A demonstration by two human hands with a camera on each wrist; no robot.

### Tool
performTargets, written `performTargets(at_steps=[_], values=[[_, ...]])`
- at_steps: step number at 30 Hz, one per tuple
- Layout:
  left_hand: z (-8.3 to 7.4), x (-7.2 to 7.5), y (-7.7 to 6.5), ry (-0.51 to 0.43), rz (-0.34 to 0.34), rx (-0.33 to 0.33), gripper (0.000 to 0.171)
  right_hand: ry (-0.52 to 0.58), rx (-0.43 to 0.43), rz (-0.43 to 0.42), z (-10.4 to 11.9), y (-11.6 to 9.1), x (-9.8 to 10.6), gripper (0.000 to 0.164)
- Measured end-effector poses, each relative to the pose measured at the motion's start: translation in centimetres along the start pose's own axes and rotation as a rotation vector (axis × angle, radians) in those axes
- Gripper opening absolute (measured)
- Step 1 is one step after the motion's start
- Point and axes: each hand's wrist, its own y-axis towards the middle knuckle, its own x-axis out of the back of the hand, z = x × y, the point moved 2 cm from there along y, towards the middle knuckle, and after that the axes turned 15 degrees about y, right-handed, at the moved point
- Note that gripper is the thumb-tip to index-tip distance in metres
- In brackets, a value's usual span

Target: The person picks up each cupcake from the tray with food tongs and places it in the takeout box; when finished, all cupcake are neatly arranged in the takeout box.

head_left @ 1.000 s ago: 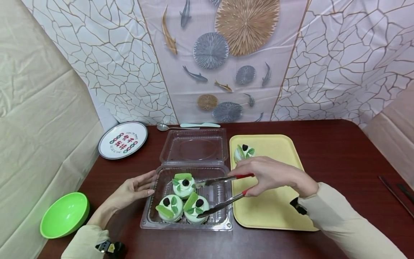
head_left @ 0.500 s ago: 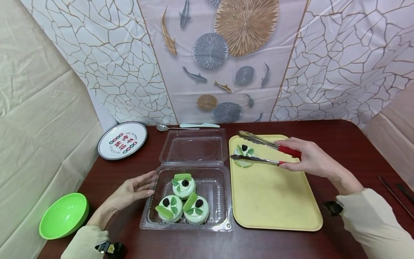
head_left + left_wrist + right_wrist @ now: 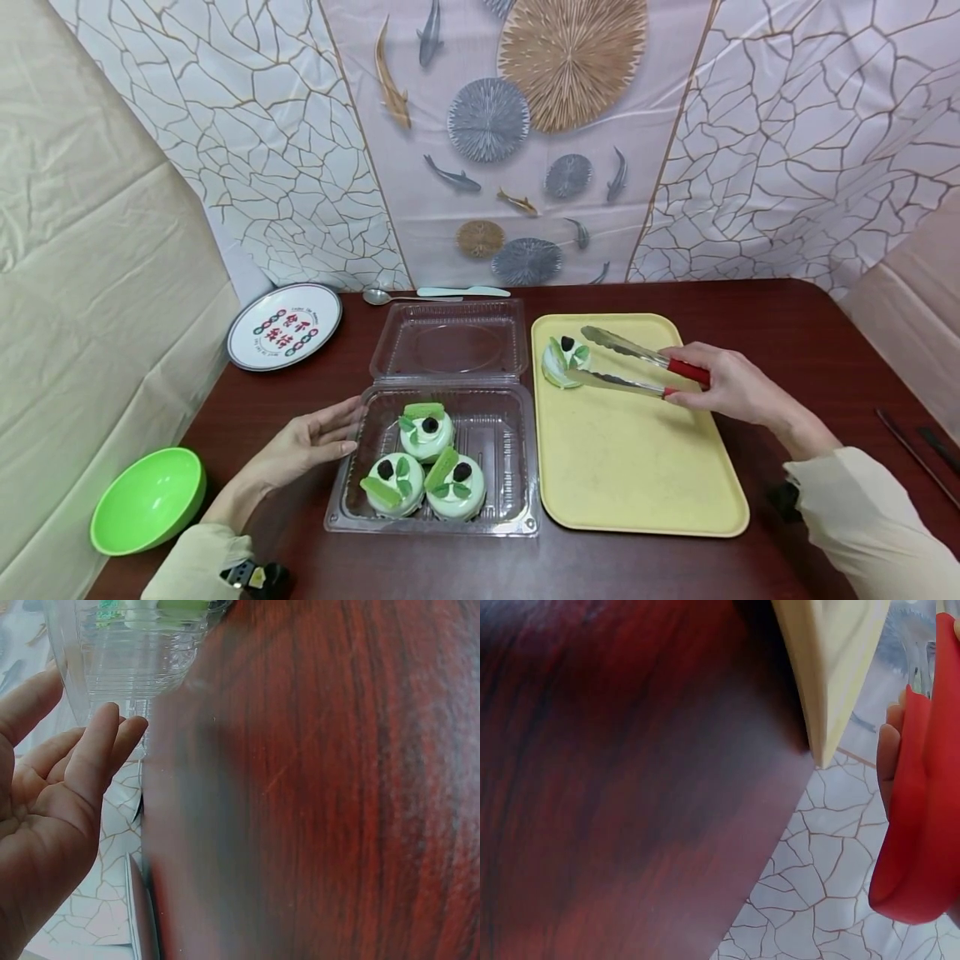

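In the head view my right hand holds metal tongs by their red handles. The tips are spread above the yellow tray, the lower one overlapping a small pale green cake at the tray's far left corner. Dark berry and green leaves top this cake. Three like it, one of them this cake, sit in the left part of a clear hinged plastic container whose lid lies back. My left hand rests at its left side, fingers loosely extended.
At the far left lies a white plate with red lettering. A green bowl stands near the left front. Behind the container are a spoon and a pale blue knife. Thin dark sticks lie at the right edge.
The tongs have left the container and swung right over the tray, then shifted slightly right and towards me. The cakes and my left hand stay in place.
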Motion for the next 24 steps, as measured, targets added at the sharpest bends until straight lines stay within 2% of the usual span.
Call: performTargets(at_steps=[9, 24], values=[[0.3, 0.0, 0.2, 0.010, -0.007, 0.013, 0.073, 0.000, -0.062, 0.059, -0.1, 0.4, -1.0, 0.051], [0.6, 0.0, 0.2, 0.001, -0.012, -0.001, 0.073, 0.023, -0.013, 0.052, -0.6, 0.5, -1.4, 0.048]])
